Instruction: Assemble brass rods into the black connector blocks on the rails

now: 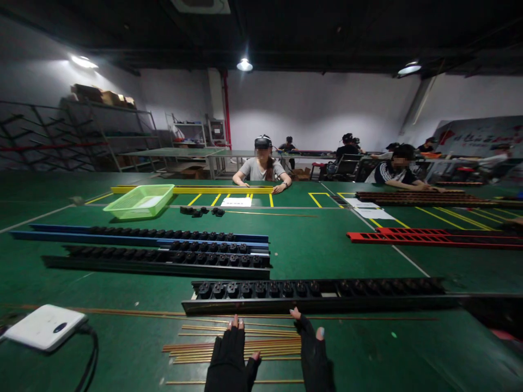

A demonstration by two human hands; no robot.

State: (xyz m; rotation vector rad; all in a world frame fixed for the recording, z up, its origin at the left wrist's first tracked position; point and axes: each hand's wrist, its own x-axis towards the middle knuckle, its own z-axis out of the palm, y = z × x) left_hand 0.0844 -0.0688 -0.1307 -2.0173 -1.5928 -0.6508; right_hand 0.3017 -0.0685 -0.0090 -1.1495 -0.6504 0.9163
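My left hand (230, 354) and my right hand (314, 348) wear black fingerless gloves and hold nothing visible. Both hover low over a pile of long thin brass rods (241, 348) lying on the green mat (379, 348). My right fingertips come close to the lower edge of a long black rail (314, 291) fitted with a row of dark socket-like parts. Part of the rod pile lies hidden under my left hand. A few single rods (245, 315) run along the rail's near side.
A white power bank (44, 327) with a black cable sits at the near left. Blue and black rails (163, 250) lie beyond my hands, with red rails (425, 237) at right. A green plastic basket (141, 201), yellow rail (204, 190) and seated co-workers (262, 166) are farther away.
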